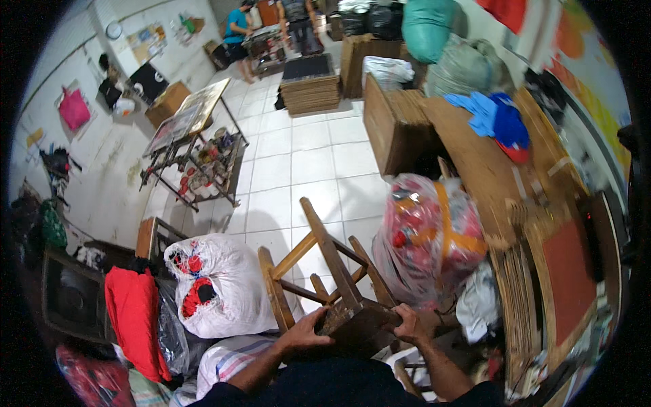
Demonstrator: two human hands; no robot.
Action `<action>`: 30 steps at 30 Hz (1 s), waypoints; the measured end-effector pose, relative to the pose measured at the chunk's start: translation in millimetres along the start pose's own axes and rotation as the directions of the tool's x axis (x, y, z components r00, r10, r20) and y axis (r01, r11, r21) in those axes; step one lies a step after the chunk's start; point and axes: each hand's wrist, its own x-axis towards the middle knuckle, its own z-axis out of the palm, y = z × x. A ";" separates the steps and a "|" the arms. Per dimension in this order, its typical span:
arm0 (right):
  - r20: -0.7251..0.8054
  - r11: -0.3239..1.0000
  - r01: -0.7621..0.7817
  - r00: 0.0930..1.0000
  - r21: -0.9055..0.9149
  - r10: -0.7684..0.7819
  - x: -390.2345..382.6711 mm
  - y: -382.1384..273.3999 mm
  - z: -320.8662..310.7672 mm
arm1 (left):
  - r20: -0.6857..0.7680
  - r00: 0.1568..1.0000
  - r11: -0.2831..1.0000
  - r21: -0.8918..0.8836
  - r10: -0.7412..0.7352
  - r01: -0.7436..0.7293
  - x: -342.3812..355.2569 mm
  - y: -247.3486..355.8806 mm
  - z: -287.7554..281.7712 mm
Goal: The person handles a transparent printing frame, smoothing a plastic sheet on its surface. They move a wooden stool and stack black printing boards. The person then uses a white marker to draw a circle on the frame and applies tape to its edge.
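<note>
A brown wooden stool (359, 317) is tipped over in front of my body, its seat toward me and its legs pointing away over the tiled floor. My left hand (306, 332) grips the left edge of the seat, thumb on the near side. On the opposite edge, my right hand (409, 323) is closed round the seat's corner. To the left of the stool sits a stuffed white sack (234, 298) with red cloth showing through its openings. A clear plastic bundle (427, 237) of red items, bound with orange tape, stands at the right.
A metal rack (196, 146) holding cans stands at the left. Cardboard stacks (310, 91) and wooden boards (468, 169) line the back and right. Red cloth (137, 319) hangs at the lower left. Two people (237, 30) stand at the far end beside a machine.
</note>
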 end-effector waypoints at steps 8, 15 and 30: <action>-0.096 0.975 -0.179 0.977 0.128 0.192 211.2 -47.4 19.3 | 0.029 0.999 0.999 0.000 -0.044 0.044 120.2 43.4 -217.1; -0.110 0.932 -0.353 0.926 0.077 0.360 417.3 -21.8 55.1 | 0.018 0.968 0.962 0.118 -0.250 0.247 281.3 61.9 -381.1; -0.164 0.823 -0.520 0.813 0.229 0.559 863.5 120.2 132.7 | 0.264 0.916 0.945 0.205 -0.303 0.254 725.4 -57.3 -706.3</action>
